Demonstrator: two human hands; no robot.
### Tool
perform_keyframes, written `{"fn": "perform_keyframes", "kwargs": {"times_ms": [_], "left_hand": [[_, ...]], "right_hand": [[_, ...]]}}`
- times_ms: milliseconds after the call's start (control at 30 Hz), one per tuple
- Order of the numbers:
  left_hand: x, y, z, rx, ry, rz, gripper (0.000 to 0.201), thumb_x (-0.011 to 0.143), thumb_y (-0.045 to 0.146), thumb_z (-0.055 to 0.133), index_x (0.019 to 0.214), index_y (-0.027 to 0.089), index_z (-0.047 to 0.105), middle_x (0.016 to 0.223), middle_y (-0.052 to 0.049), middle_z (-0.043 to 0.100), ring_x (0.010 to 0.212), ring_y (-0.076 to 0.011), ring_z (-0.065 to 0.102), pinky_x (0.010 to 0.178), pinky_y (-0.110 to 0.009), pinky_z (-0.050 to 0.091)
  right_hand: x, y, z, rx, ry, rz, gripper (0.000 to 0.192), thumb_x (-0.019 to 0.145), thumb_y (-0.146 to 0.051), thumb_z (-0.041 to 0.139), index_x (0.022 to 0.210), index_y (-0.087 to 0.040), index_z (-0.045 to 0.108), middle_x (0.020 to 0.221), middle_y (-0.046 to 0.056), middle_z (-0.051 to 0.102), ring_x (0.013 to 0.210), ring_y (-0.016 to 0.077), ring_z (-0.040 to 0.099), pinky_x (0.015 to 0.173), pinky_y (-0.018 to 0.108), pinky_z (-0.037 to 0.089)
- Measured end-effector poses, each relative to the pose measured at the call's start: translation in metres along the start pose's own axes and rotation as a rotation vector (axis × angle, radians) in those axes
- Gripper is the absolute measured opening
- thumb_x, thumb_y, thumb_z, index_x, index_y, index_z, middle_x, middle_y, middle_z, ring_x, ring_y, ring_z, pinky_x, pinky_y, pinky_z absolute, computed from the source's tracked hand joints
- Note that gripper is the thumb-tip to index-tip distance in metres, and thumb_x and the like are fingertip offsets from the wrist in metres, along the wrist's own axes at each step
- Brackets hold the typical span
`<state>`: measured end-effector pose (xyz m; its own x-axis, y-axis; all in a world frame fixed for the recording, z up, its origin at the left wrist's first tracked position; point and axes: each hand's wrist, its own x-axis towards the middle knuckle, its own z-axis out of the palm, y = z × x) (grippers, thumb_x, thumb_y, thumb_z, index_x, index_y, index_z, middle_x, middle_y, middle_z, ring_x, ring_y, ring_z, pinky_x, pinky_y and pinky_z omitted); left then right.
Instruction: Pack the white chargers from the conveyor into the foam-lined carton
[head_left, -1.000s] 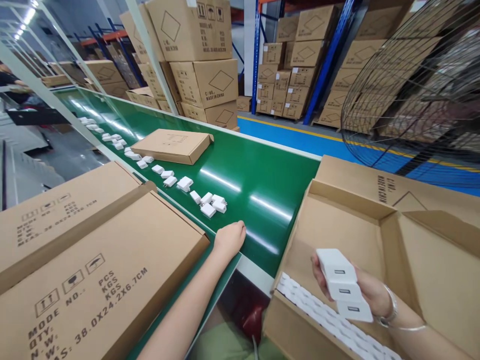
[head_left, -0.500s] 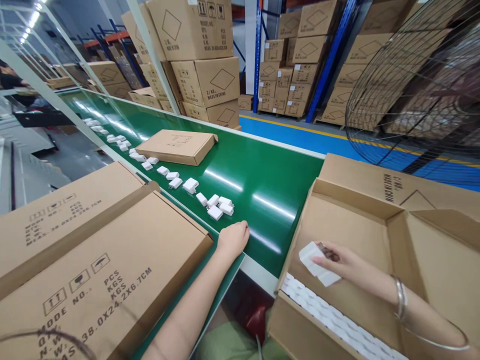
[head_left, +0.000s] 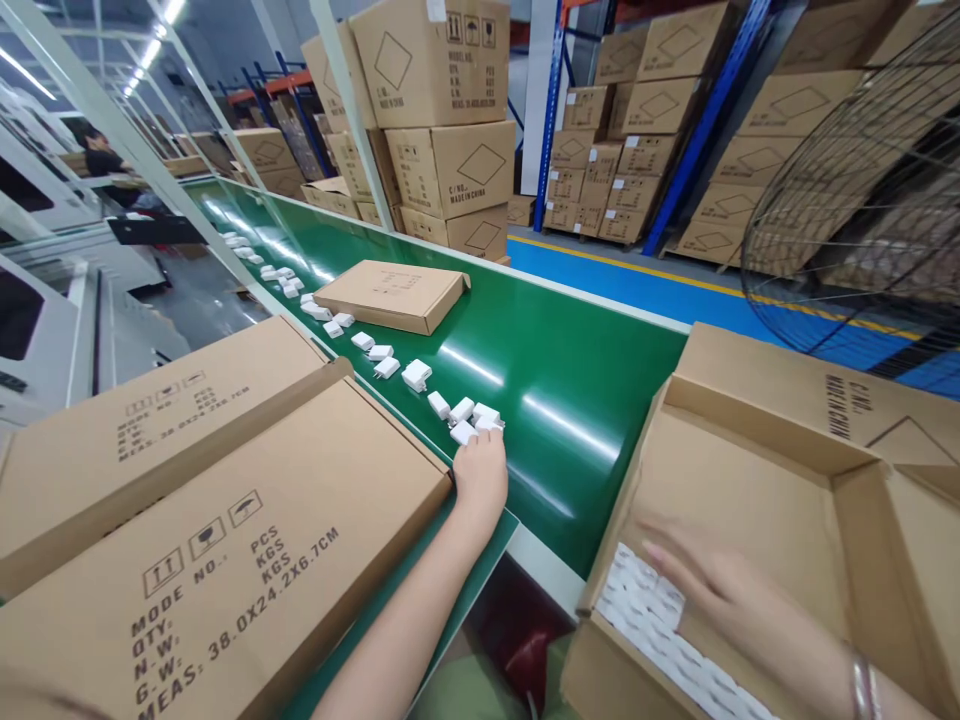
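My left hand (head_left: 481, 474) rests on the green conveyor belt (head_left: 555, 380), fingertips touching a small cluster of white chargers (head_left: 472, 418). A line of more white chargers (head_left: 375, 352) trails back along the belt's near edge. My right hand (head_left: 709, 585), blurred, is flat and open inside the open cardboard box (head_left: 757, 470), just above a packed row of white chargers (head_left: 652, 615) along the box's near wall. It holds nothing.
Flat closed cartons (head_left: 225, 520) lie stacked at my left. A flat carton (head_left: 394, 293) rides on the belt further back. Stacked cartons (head_left: 450, 130) and blue racking stand beyond the belt. A large wire fan guard (head_left: 862, 200) is at right. A person (head_left: 101, 155) stands far left.
My right hand lowered the white chargers into the box and let go, now open over the row. The charger cluster on the belt reached my left hand's fingertips.
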<state>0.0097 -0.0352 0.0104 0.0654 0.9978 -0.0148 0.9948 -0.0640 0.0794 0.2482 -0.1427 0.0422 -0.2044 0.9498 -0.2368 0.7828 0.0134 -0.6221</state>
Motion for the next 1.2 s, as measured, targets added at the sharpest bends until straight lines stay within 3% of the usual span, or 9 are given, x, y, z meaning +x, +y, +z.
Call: {"fn": "perform_keyframes", "kwargs": {"times_ms": [67, 167, 333, 433, 600, 767, 867, 1000, 1200], "left_hand": [[0.006, -0.002, -0.002, 0.037, 0.056, -0.132, 0.034, 0.085, 0.005, 0.024, 0.1, 0.011, 0.054, 0.097, -0.013, 0.057, 0.095, -0.0236, 0.054, 0.077, -0.034, 0.042], [0.017, -0.004, 0.002, 0.023, 0.012, -0.271, 0.035, 0.086, 0.007, 0.023, 0.1, 0.008, 0.055, 0.1, -0.017, 0.055, 0.095, -0.0254, 0.054, 0.078, -0.036, 0.04], [0.026, -0.009, 0.014, 0.008, -0.025, -0.295, 0.035, 0.087, 0.011, 0.023, 0.107, 0.011, 0.052, 0.103, -0.017, 0.053, 0.093, -0.0271, 0.054, 0.074, -0.036, 0.038], [0.025, -0.01, 0.015, 0.016, -0.044, -0.276, 0.031, 0.086, 0.013, 0.029, 0.106, 0.015, 0.052, 0.101, -0.014, 0.052, 0.092, -0.0271, 0.054, 0.072, -0.035, 0.038], [0.021, -0.008, 0.012, -0.013, -0.092, -0.252, 0.024, 0.075, 0.021, 0.052, 0.099, 0.014, 0.052, 0.1, -0.013, 0.05, 0.089, -0.027, 0.056, 0.072, -0.035, 0.04], [0.018, -0.008, 0.015, -0.023, -0.103, -0.163, 0.027, 0.072, 0.023, 0.054, 0.098, 0.016, 0.05, 0.102, -0.011, 0.049, 0.086, -0.0254, 0.059, 0.069, -0.034, 0.044], [0.017, -0.008, 0.016, -0.037, -0.123, -0.094, 0.029, 0.074, 0.027, 0.055, 0.1, 0.017, 0.049, 0.102, -0.011, 0.05, 0.089, -0.0259, 0.058, 0.068, -0.033, 0.046], [0.017, -0.007, 0.012, -0.135, -0.166, -0.014, 0.034, 0.073, 0.031, 0.057, 0.104, 0.02, 0.048, 0.106, -0.009, 0.048, 0.091, -0.0254, 0.058, 0.071, -0.034, 0.046], [0.019, 0.0, 0.017, -0.548, -0.175, 0.015, 0.055, 0.064, 0.019, 0.064, 0.113, 0.019, 0.04, 0.11, -0.008, 0.044, 0.1, -0.0212, 0.052, 0.085, -0.031, 0.043]], "right_hand": [[0.028, -0.014, -0.009, -0.072, 0.073, -0.05, 0.044, 0.086, -0.05, 0.032, 0.113, -0.024, 0.054, 0.119, 0.007, 0.056, 0.109, 0.0257, 0.051, 0.095, 0.043, 0.04], [0.091, -0.043, -0.005, -0.123, 0.069, -0.152, 0.037, 0.087, -0.04, 0.034, 0.112, -0.019, 0.052, 0.113, 0.008, 0.058, 0.103, 0.0218, 0.054, 0.089, 0.036, 0.043], [0.2, -0.072, 0.041, -0.181, -0.014, -0.173, 0.036, 0.083, -0.031, 0.048, 0.113, -0.011, 0.053, 0.11, 0.013, 0.058, 0.099, 0.02, 0.055, 0.085, 0.03, 0.042], [0.233, -0.072, 0.062, -0.223, -0.056, -0.145, 0.032, 0.082, -0.035, 0.052, 0.103, -0.011, 0.057, 0.103, 0.011, 0.06, 0.092, 0.0197, 0.057, 0.081, 0.035, 0.044], [0.233, -0.068, 0.065, -0.261, -0.07, -0.137, 0.027, 0.085, -0.038, 0.048, 0.09, -0.014, 0.058, 0.097, 0.007, 0.059, 0.091, 0.0183, 0.055, 0.082, 0.039, 0.042], [0.218, -0.066, 0.057, -0.183, -0.065, -0.079, 0.02, 0.078, -0.029, 0.056, 0.089, -0.013, 0.055, 0.091, 0.008, 0.06, 0.09, 0.022, 0.055, 0.082, 0.041, 0.04], [0.212, -0.061, 0.054, -0.043, -0.068, -0.033, 0.021, 0.072, -0.021, 0.06, 0.09, -0.014, 0.051, 0.088, 0.008, 0.061, 0.089, 0.0239, 0.057, 0.079, 0.039, 0.042], [0.2, -0.05, 0.052, 0.251, -0.141, 0.051, 0.011, 0.083, -0.025, 0.049, 0.09, -0.017, 0.046, 0.087, 0.005, 0.062, 0.082, 0.0165, 0.06, 0.069, 0.028, 0.048], [0.179, -0.041, 0.048, 0.617, -0.163, 0.177, 0.007, 0.086, -0.026, 0.046, 0.087, -0.02, 0.043, 0.079, 0.001, 0.059, 0.077, 0.0113, 0.06, 0.068, 0.024, 0.052]]}}
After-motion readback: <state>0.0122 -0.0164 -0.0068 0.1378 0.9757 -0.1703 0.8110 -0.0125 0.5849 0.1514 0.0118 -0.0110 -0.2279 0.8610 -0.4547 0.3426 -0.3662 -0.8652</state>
